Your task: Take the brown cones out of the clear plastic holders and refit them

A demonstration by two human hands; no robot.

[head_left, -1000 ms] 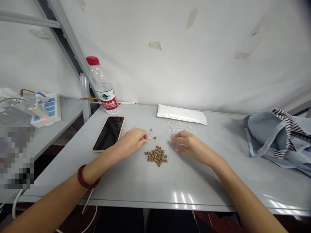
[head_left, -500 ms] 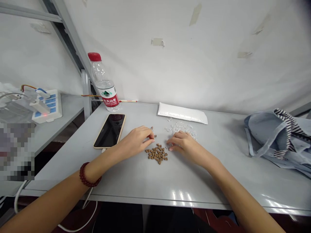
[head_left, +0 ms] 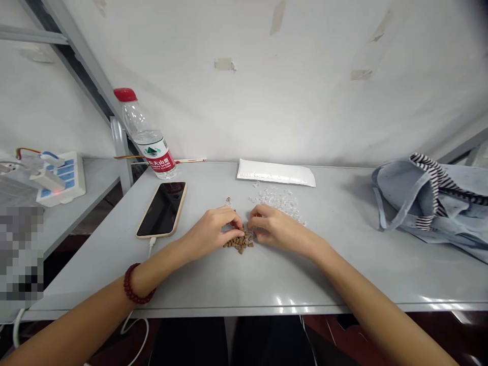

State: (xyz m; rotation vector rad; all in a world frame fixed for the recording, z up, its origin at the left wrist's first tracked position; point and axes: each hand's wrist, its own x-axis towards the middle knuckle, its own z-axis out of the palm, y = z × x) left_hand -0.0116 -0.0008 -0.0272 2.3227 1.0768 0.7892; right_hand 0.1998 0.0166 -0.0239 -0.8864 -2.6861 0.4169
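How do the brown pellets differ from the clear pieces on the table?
The brown pellets are opaque and matte; the clear pieces are see-through. The pellets form a tight pile between the left hand and right hand; the clear pieces scatter loosely farther back. Both are small loose bits on the grey table.

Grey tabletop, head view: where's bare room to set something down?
Free grey table: right of the right hand, before the blue denim tote bag; also left of the black smartphone. Crowded: the centre, where the left hand and right hand meet over brown pellets beside clear plastic pieces.
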